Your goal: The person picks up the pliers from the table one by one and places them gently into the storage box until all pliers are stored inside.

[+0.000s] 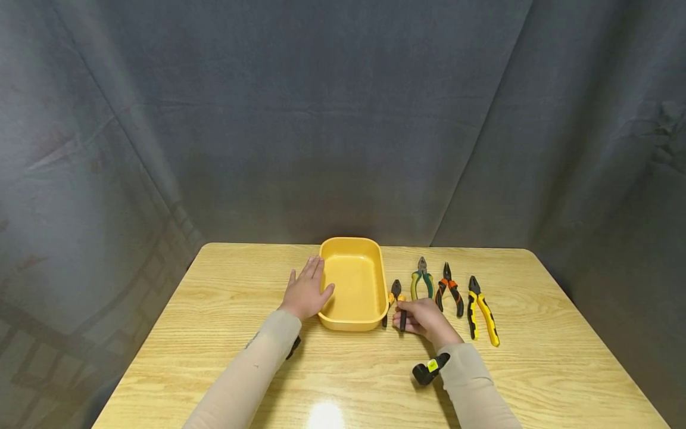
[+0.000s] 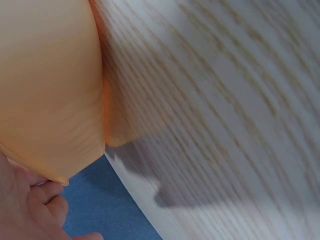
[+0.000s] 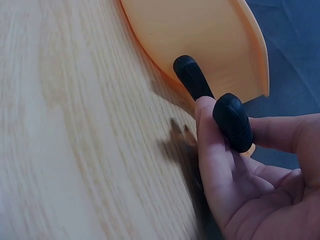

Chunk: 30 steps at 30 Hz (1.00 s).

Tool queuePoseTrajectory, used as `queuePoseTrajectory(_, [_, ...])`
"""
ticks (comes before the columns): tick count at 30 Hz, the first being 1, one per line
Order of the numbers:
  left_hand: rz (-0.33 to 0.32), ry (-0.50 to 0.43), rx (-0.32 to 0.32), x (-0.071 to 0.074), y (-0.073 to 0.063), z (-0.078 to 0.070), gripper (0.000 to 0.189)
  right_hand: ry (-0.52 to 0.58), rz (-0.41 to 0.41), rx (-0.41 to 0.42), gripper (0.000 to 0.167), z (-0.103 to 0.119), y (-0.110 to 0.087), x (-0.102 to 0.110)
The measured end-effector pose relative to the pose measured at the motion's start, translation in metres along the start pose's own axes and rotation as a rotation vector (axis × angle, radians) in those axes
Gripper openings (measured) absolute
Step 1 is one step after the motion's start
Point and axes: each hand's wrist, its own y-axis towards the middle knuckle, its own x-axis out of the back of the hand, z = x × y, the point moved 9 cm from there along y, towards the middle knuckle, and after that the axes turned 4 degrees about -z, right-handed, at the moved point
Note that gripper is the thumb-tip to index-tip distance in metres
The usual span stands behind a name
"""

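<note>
A yellow plastic bin [image 1: 354, 326] stands at the back middle of the table. My left hand [image 1: 305, 295] rests on its left rim, fingers straight and thumb spread over the inside; in the left wrist view the fingers [image 2: 47, 200] lie along the bin's edge. Just right of the bin, my right hand [image 1: 426, 319] pinches one handle of the orange-and-black pliers [image 1: 396, 288]. Their dark jaws point away toward the back. The right wrist view shows the black handle ends [image 3: 232, 117] spread apart, one between thumb and fingers, with a shadow on the wood beneath.
Farther right lie green-and-yellow pliers [image 1: 422, 266], orange-and-black long-nose pliers [image 1: 447, 272] and yellow-and-black pliers [image 1: 474, 286]. The wooden table [image 1: 354, 375] ends at a grey curtain [image 1: 332, 119] behind and at the sides.
</note>
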Motion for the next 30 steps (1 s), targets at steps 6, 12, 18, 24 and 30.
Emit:
queuePoseTrajectory(6, [0.003,0.002,0.001,0.0007,0.0002,-0.0013,0.074,0.044,0.004,0.001,0.033,-0.002,0.0002,0.0004])
queuePoseTrajectory(12, [-0.003,0.009,0.001,-0.0001,0.0015,-0.0007,0.074,0.069,0.007,0.002,0.031,-0.0023,0.0005,0.0005])
queuePoseTrajectory(18, [-0.001,0.003,0.004,-0.0007,0.0012,-0.0009,0.074,0.07,0.014,0.007,0.03,-0.002,0.0011,0.0008])
queuePoseTrajectory(24, [0.002,0.009,0.007,-0.001,0.0015,-0.001,0.075,0.067,0.041,0.027,0.028,-0.0006,0.0007,0.0])
queuePoseTrajectory(30, [0.008,0.017,0.008,0.0002,0.0013,-0.0013,0.075,0.044,0.032,0.035,0.029,0.0018,0.0001,0.003])
